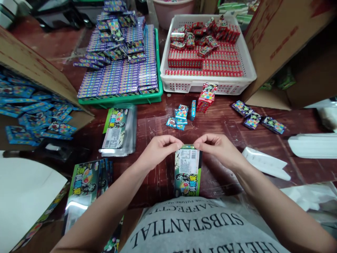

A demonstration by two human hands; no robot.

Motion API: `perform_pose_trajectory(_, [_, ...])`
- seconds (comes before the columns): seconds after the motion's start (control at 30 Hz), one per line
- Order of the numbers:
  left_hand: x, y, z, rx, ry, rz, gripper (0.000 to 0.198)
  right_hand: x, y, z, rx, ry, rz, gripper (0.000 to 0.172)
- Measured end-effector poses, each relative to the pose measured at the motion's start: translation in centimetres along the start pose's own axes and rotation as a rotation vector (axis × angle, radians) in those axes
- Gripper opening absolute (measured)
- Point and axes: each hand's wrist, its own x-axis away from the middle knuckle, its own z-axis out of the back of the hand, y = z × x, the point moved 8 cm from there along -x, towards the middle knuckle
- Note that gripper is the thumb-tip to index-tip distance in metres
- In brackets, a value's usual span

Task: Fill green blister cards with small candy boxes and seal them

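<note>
A printed candy packet in green and black, with a white label, lies in front of my body with its print upside down to me. My left hand pinches the left corner of its far edge. At the right corner of that same edge, my right hand pinches with thumb and forefinger. A narrow green strip shows between my fingertips. Just beyond my hands are several small blue candy boxes and a stack of red candy boxes.
Purple boxes fill a green tray at the back left. Beside it, a white basket holds red boxes. A cardboard carton with blue boxes stands left. Clear sleeves and printed packets lie left; purple boxes lie right.
</note>
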Motion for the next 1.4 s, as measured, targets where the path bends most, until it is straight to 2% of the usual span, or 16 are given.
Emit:
perform_pose_trajectory(0.1, [0.4,0.5,-0.4,-0.083,-0.055,-0.068,0.017,0.6,-0.1,0.1,0.011,-0.034,0.094,0.017])
perform_pose_trajectory(0.2, [0.3,0.6,-0.5,-0.122,-0.031,-0.129,0.013,1.7,-0.7,0.0,0.031,-0.050,0.250,0.016])
perform_pose_trajectory(0.3, [-1.2,0.0,-0.7,-0.184,-0.017,-0.149,0.011,3.0,-1.4,1.2,0.228,-0.069,0.377,0.023])
perform_pose_trajectory(0.37, [-2.6,-0.5,-1.1,-0.220,-0.034,-0.137,0.015,4.3,-1.7,4.1,0.441,-0.015,0.429,0.034])
perform_pose_trajectory(0.5, [-5.1,-1.6,-2.7,-0.269,-0.099,-0.084,0.022,6.8,-0.5,15.1,0.787,0.338,0.350,0.037])
perform_pose_trajectory(0.53, [-5.6,-1.6,-3.4,-0.272,-0.123,-0.080,0.023,6.9,0.6,17.4,0.855,0.343,0.277,0.035])
perform_pose_trajectory(0.6, [-6.4,-1.3,-5.2,-0.263,-0.187,-0.082,0.023,6.6,3.1,20.3,0.911,0.237,0.183,0.033])
perform_pose_trajectory(0.67, [-7.0,-0.4,-7.7,-0.262,-0.277,-0.105,0.021,6.0,4.9,21.2,0.891,0.111,0.162,0.028])
perform_pose_trajectory(0.77, [-7.2,1.8,-12.8,-0.329,-0.461,-0.217,0.015,4.9,6.0,20.5,0.829,0.011,0.181,0.021])
perform_pose_trajectory(0.87, [-6.9,3.1,-18.5,-0.446,-0.689,-0.342,0.007,3.9,5.7,19.4,0.777,-0.008,0.207,0.024])
perform_pose_trajectory(0.93, [-7.0,2.5,-21.7,-0.534,-0.800,-0.372,0.007,3.6,5.3,18.8,0.742,-0.004,0.231,0.025])
perform_pose_trajectory(1.03, [-8.0,0.6,-24.0,-0.632,-0.805,-0.350,0.012,3.7,4.5,18.3,0.674,0.018,0.268,0.025])
perform_pose_trajectory(1.13, [-8.4,-0.3,-24.2,-0.650,-0.762,-0.329,0.011,4.7,3.6,18.6,0.595,0.110,0.289,0.028])
perform_pose_trajectory(1.2, [-8.0,-0.2,-23.3,-0.653,-0.725,-0.325,0.009,5.8,2.9,18.9,0.505,0.190,0.287,0.027])
perform_pose_trajectory(1.27, [-7.5,0.7,-21.2,-0.612,-0.634,-0.352,0.009,6.8,2.3,18.1,0.374,0.197,0.262,0.028])
perform_pose_trajectory(1.4, [-6.1,1.5,-14.4,-0.421,-0.390,-0.325,0.008,7.3,1.2,13.9,0.127,0.047,0.198,0.050])
